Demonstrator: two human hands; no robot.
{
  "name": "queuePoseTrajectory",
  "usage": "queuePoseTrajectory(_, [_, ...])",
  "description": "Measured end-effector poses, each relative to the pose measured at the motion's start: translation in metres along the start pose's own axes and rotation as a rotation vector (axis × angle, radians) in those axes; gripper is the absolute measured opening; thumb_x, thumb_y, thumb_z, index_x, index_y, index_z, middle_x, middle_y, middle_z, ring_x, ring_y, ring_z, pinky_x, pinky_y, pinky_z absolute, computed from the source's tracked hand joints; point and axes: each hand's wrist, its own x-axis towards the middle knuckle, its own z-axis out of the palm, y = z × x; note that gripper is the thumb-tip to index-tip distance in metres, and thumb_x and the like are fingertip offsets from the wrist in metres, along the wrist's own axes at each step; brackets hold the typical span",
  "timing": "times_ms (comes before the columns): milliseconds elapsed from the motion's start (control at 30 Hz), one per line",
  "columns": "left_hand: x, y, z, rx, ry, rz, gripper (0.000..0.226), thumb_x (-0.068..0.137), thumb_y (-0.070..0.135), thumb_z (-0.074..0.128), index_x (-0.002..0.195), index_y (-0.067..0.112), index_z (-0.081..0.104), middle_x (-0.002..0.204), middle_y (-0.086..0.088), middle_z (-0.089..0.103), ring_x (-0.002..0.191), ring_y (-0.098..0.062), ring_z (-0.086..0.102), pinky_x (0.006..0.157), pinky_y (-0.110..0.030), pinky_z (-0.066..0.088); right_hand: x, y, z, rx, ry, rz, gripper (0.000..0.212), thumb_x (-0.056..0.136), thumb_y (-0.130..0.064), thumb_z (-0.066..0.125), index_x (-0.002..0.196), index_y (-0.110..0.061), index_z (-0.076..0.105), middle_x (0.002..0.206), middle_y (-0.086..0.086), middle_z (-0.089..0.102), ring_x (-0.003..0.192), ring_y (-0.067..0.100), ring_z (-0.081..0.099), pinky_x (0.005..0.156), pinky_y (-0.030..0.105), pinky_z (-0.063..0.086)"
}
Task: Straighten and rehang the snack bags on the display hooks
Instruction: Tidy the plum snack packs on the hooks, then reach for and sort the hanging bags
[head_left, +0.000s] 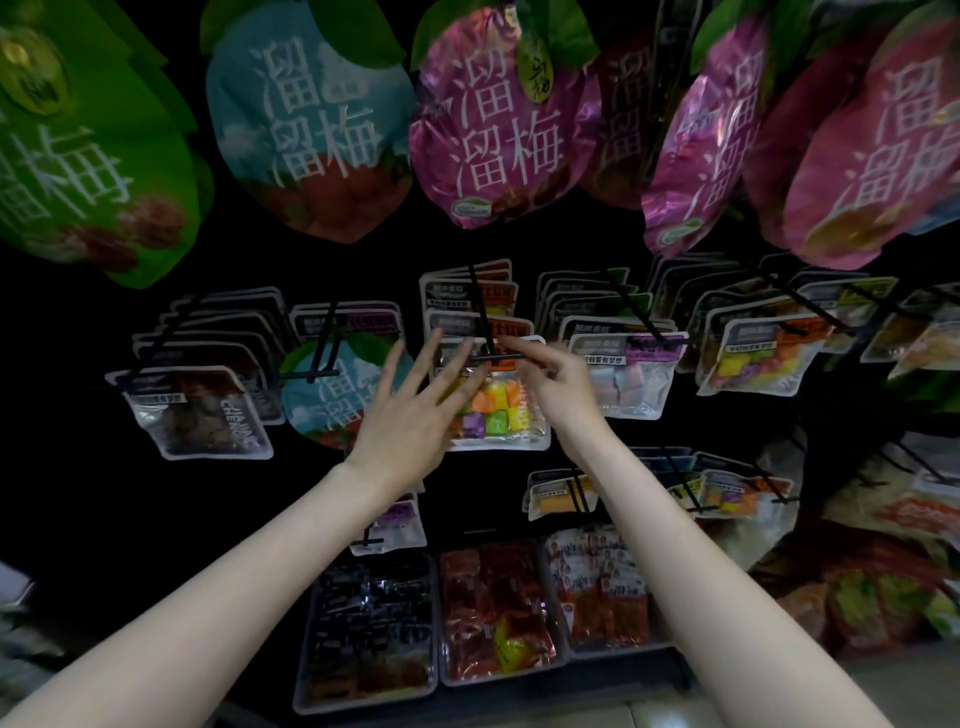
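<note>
Both hands raised to the centre hook (485, 332) of the dark display. Left hand (410, 415): fingers straight and spread, lying over the front of the candy bag (498, 410), gripping nothing. Right hand (553, 382): thumb and forefinger pinched on the bag's top edge, just at the hook's crossbar tip.

Candy bag: clear pouch, white border, dark header strip with an orange label; inside, cube sweets in orange, yellow, green, purple. It hangs a little tilted (lower edge runs unevenly), between the two hands.

Left of the left hand: a round blue pouch (324, 387) with a green leaf top. Right of the right hand: a clear bag of pale cubes (626, 379). Below the forearms: bins (371, 631) of small packets.
</note>
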Motion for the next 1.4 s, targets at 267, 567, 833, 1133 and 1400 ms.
queuePoseTrajectory(267, [-0.02, -0.011, 0.01, -0.174, -0.135, -0.125, 0.075, 0.085, 0.021, 0.06, 0.148, 0.018, 0.02, 0.156, -0.01, 0.012, 0.143, -0.029, 0.012, 0.111, -0.046, -0.001, -0.001, 0.013, 0.023, -0.878, -0.041, -0.138, 0.078, 0.084, 0.0, 0.051, 0.149, -0.022, 0.014, 0.146, 0.019, 0.012, 0.13, 0.039, 0.021, 0.108, 0.045, 0.029])
queuePoseTrajectory(567, [-0.092, -0.047, 0.012, -0.401, 0.029, -0.325, 0.048, 0.077, 0.011, 0.052, 0.125, 0.011, 0.052, 0.131, -0.015, 0.05, 0.119, -0.029, 0.04, 0.097, -0.05, 0.037, -0.03, 0.032, 0.077, -0.566, -0.287, -0.298, 0.054, 0.093, -0.024, 0.055, 0.14, -0.01, 0.032, 0.141, 0.009, 0.031, 0.133, 0.024, 0.026, 0.108, 0.025, 0.024])
queuePoseTrajectory(833, [-0.122, -0.066, 0.0, -0.475, 0.133, -0.467, 0.042, 0.084, 0.002, 0.055, 0.126, 0.01, 0.052, 0.131, -0.008, 0.047, 0.12, -0.022, 0.039, 0.098, -0.041, 0.037, 0.009, 0.011, 0.123, -0.309, -0.236, -0.049, 0.033, 0.095, -0.012, 0.052, 0.126, -0.005, 0.056, 0.121, 0.01, 0.062, 0.109, 0.026, 0.058, 0.071, 0.017, 0.04])
queuePoseTrajectory(1133, [-0.128, -0.081, -0.032, -0.418, 0.353, -0.364, 0.034, 0.085, 0.011, 0.041, 0.113, 0.002, 0.058, 0.112, -0.014, 0.056, 0.107, -0.023, 0.046, 0.093, -0.029, 0.036, -0.039, -0.038, 0.064, -0.603, -0.455, -0.397, 0.007, 0.096, -0.014, 0.048, 0.091, -0.012, 0.053, 0.097, 0.002, 0.042, 0.09, 0.015, 0.041, 0.069, 0.018, 0.024])
queuePoseTrajectory(1400, [-0.083, -0.074, -0.095, -0.707, 0.456, -0.381, 0.042, 0.092, 0.032, 0.038, 0.13, 0.016, 0.046, 0.133, -0.005, 0.043, 0.124, -0.017, 0.037, 0.102, -0.018, 0.023, -0.048, -0.132, 0.012, -0.53, -0.119, -0.712, 0.009, 0.087, -0.009, 0.053, 0.085, -0.014, 0.06, 0.073, -0.009, 0.058, 0.072, -0.002, 0.05, 0.064, 0.006, 0.034])
